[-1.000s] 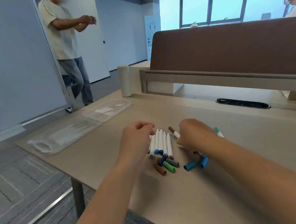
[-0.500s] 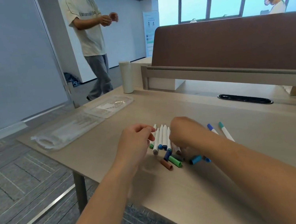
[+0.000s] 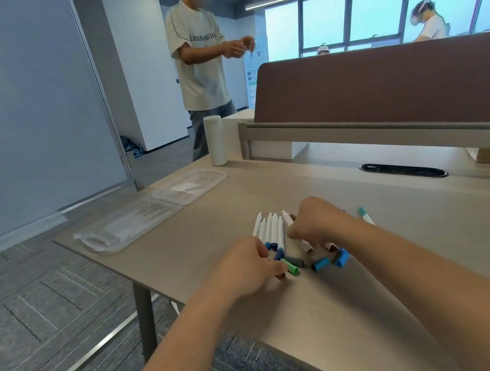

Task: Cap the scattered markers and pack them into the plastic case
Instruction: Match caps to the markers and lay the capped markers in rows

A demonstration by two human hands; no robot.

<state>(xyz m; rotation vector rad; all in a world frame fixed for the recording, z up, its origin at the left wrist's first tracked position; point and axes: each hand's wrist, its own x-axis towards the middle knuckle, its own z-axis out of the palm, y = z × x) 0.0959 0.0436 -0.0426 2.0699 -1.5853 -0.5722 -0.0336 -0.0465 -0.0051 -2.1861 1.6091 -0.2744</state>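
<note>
The plastic case [image 3: 134, 221] lies open at the bench's [image 3: 366, 300] far left, with no markers visible in it. The left hand [image 3: 246, 267] curls over the loose caps [image 3: 320, 263]; I cannot tell if it pinches one. A row of markers [image 3: 271, 229] looks uncapped. The right hand [image 3: 315, 219] seems to pinch one marker [image 3: 288, 220]. Capping is barely begun, and packing not yet started
</note>
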